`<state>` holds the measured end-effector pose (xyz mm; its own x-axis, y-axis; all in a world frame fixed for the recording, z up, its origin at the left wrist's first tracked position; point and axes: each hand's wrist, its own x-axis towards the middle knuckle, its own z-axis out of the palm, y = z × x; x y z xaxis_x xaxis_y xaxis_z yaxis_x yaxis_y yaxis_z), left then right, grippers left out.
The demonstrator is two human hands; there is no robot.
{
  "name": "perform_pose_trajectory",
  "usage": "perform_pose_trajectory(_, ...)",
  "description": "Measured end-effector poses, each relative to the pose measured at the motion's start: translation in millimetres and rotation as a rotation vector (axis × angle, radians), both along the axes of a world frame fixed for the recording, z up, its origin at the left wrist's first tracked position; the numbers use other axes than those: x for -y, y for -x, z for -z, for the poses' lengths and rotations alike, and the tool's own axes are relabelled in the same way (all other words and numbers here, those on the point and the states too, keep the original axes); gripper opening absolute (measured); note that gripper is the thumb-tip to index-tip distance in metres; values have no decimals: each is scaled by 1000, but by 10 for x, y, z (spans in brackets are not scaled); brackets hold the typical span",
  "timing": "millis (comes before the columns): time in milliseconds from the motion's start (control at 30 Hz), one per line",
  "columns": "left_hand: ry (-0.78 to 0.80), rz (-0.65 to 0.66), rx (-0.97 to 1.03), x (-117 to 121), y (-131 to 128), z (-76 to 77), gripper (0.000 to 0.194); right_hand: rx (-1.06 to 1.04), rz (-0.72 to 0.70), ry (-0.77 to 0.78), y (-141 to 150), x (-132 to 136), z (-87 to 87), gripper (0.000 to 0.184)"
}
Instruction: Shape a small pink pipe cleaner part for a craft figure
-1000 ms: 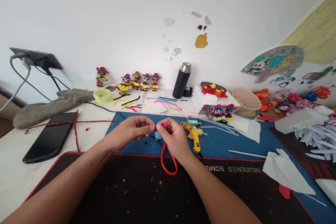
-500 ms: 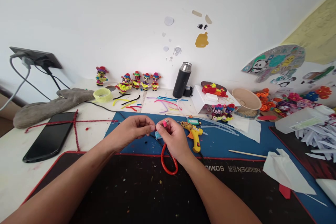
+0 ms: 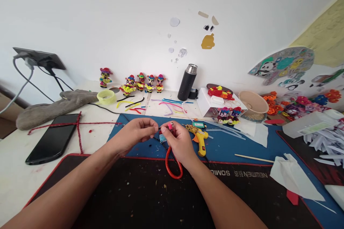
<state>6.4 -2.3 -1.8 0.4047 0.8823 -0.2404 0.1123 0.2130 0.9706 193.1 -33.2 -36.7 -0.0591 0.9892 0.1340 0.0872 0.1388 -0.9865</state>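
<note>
Close together above the blue mat (image 3: 145, 152), my two hands meet. My left hand (image 3: 142, 130) is closed in a pinch, with a thin dark bit showing at its fingertips, perhaps pipe cleaner. My right hand (image 3: 178, 139) is closed around a small pink, red and light blue fuzzy figure (image 3: 162, 137), partly hidden by the fingers. Red-handled scissors (image 3: 175, 176) hang from the same hand, handle loops down, their blades hidden. A yellow hot glue gun (image 3: 200, 139) lies just right of this hand.
Pipe-cleaner figures (image 3: 160, 83) stand along the wall, with loose pipe cleaners (image 3: 133, 105) before them. A black flask (image 3: 187, 82) stands behind the mat, a phone (image 3: 52, 139) lies left. Glue sticks (image 3: 228, 132), a wooden stick (image 3: 254, 157) and tissue (image 3: 292, 173) lie right.
My fingertips have drawn slightly apart, and a short dark strand now shows between them. The right hand's hold on the scissors and figure is unchanged. The view has shifted slightly.
</note>
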Motion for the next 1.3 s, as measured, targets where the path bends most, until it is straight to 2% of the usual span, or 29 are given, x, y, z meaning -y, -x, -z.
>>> perform_pose_trajectory(233,26,-17,41,-6,2,-29,30,-63,11,54,-23,-23,11,36)
perform_pose_trajectory(667,19,-15,9,2,-1,-36,30,5,2,7,-5,1,-3,32)
perform_pose_trajectory(1000,14,9,4,-10,2,-2,32,63,5,-48,9,14,-43,22)
perform_pose_trajectory(1300,109,55,67,-7,39,8,38,86,41,-89,10,41,-85,22)
